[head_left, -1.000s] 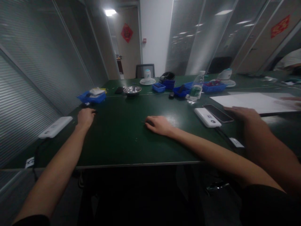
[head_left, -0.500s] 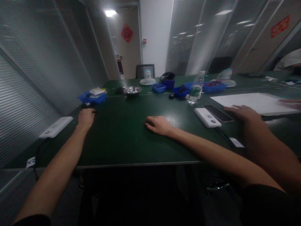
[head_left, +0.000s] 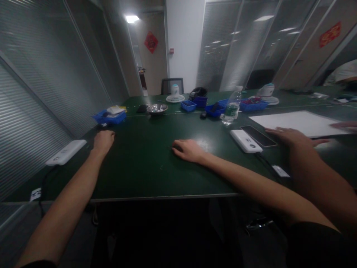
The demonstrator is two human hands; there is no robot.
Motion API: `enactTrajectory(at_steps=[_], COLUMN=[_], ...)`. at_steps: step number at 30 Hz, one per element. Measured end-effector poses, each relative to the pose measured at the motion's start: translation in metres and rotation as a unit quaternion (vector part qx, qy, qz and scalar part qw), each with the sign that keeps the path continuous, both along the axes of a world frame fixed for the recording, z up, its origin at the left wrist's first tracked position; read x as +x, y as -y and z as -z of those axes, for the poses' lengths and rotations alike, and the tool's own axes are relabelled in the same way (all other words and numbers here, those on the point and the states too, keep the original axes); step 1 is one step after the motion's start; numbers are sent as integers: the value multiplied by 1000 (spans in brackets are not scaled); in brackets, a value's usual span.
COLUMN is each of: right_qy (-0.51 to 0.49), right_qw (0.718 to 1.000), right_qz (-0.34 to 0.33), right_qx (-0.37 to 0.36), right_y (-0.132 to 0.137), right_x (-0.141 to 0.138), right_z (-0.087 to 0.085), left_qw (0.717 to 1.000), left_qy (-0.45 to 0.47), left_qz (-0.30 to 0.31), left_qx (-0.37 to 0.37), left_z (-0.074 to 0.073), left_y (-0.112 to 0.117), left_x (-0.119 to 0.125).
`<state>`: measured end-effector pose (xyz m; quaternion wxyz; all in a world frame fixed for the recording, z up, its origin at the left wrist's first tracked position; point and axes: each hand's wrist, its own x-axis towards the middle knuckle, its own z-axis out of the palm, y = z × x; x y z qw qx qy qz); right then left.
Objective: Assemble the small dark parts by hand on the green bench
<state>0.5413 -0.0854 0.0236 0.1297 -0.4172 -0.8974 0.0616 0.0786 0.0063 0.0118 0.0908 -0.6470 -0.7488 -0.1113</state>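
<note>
My left hand [head_left: 104, 142] rests on the dark green table [head_left: 142, 167] at the left, just in front of a blue tray [head_left: 113, 118] with cloth-like white and yellow things in it. Its fingers are curled closed, and what they hold, if anything, is hidden. Near the middle of the table lies my right hand [head_left: 190, 150], fingers bent inward. A thin, dark, pointed thing sticks out to the left from its fingertips; it is too small to name.
White power banks [head_left: 67, 152] with cables lie at both sides. Right of my right arm are a phone [head_left: 258, 136], a bottle [head_left: 232, 108] and a white sheet [head_left: 292, 121] beside another person's hands [head_left: 291, 136]. A metal bowl [head_left: 157, 109] and several blue trays stand farther back.
My left hand has turned slightly, and the dark bit seen at its fingertips no longer shows. My right hand stays put. The other person's thumb now shows, and their far hand shifted slightly.
</note>
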Motion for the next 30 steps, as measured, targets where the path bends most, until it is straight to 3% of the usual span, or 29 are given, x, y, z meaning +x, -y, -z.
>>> enactTrajectory(at_steps=[7, 13, 15, 17, 20, 23, 25, 30], right_qy=[-8, 6, -2, -11, -29, -44, -49, -53], right_qw=[1000, 1000, 1000, 1000, 999, 999, 998, 998], right_qz=[-9, 0, -5, -12, -21, -26, -29, -31], right_qx=[-6, 0, -1, -2, 1, 2, 7, 24], right_y=[1, 1, 0, 0, 1, 1, 1, 0], right_x=[1, 0, 0, 1, 2, 3, 3, 2], right_z=[-1, -1, -1, -1, -2, -2, -1, 1], left_qw=[977, 968, 965, 951, 893, 837, 822, 831], left_qy=[205, 245, 261, 288, 318, 327, 319, 311], left_qz=[-44, -17, 26, 114, 311, 432, 465, 457], left_qx=[27, 52, 30, -13, -63, -80, -76, -65], left_z=[0, 1, -1, -2, -1, 3, 6, 12], left_y=[-5, -7, -3, 4, 20, 36, 44, 48], left_x=[-3, 7, 30, 63, 122, 166, 180, 182])
